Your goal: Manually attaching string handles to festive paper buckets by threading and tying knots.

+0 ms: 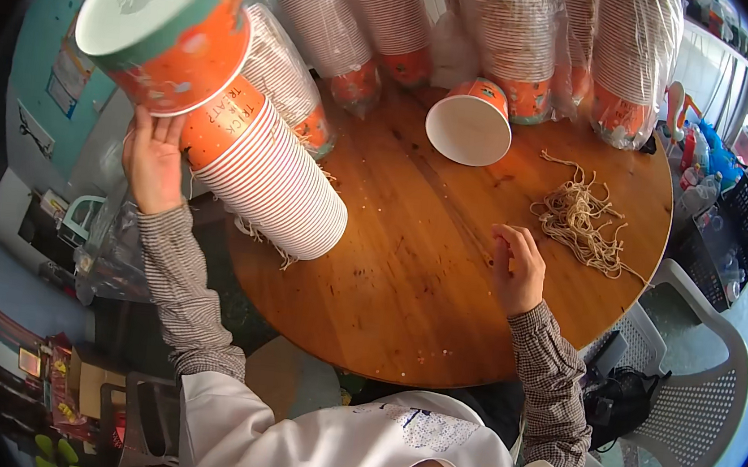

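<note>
Lifting an orange paper cup at the upper left of the frame, the left hand has its fingers spread flat against the cup's lower wall, pressing on it, not pinching; the cup is tilted, its white bottom turned toward the camera. Just below it, a long nested stack of cups lies on its side across the left edge of the round wooden table, and the raised cup sits at the stack's upper end, so I judge the step in hand to be pulling one cup off the stack. The right hand rests near the middle of the table, fingers loosely curled and holding nothing, close to a tangle of beige strings at the centre right. A single cup lies on its side at the upper centre, before bagged cup stacks along the top. Next, I judge, the cup must come fully clear while the stack stays put.
</note>
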Available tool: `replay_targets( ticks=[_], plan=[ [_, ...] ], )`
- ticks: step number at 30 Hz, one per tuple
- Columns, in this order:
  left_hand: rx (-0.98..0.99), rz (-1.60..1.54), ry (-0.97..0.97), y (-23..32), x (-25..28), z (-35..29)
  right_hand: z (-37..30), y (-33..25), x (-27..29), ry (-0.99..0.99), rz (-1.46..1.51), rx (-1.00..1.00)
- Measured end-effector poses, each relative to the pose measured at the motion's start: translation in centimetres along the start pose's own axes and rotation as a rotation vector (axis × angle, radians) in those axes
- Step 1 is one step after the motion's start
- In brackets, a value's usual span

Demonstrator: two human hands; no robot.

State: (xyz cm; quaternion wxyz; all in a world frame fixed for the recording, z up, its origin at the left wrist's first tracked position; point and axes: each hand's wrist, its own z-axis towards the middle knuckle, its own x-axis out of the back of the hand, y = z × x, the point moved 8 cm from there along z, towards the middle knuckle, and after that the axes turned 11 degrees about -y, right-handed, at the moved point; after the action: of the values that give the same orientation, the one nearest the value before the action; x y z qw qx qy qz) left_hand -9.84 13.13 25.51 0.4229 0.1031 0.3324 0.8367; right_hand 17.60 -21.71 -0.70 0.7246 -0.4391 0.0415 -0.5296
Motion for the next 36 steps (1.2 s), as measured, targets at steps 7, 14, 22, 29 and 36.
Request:
replay_targets(
  ticks=[7, 14, 22, 29, 36],
  plan=[
    [0.239, 0.071, 0.187, -3.5, 9.8, -1.4, -0.3, -0.2, 0.2, 0.016, 0.019, 0.054],
    [0.385, 0.083, 0.229, -3.1, 13.9, 1.2, -0.7, 0.8, -0.5, -0.023, 0.023, 0.009],
    [0.596, -0.048, 0.247, -7.9, 18.7, 0.8, -1.2, 1.0, -0.3, 0.005, 0.013, 0.011],
    [0.411, 0.310, 0.310, -5.9, 14.2, -2.3, -1.8, 2.7, -0.9, -0.046, -0.055, 0.005],
    [-0.224, 0.983, 0.057, 3.7, 3.1, 3.2, -1.4, 2.8, -1.6, -0.066, -0.059, -0.035]
  ],
)
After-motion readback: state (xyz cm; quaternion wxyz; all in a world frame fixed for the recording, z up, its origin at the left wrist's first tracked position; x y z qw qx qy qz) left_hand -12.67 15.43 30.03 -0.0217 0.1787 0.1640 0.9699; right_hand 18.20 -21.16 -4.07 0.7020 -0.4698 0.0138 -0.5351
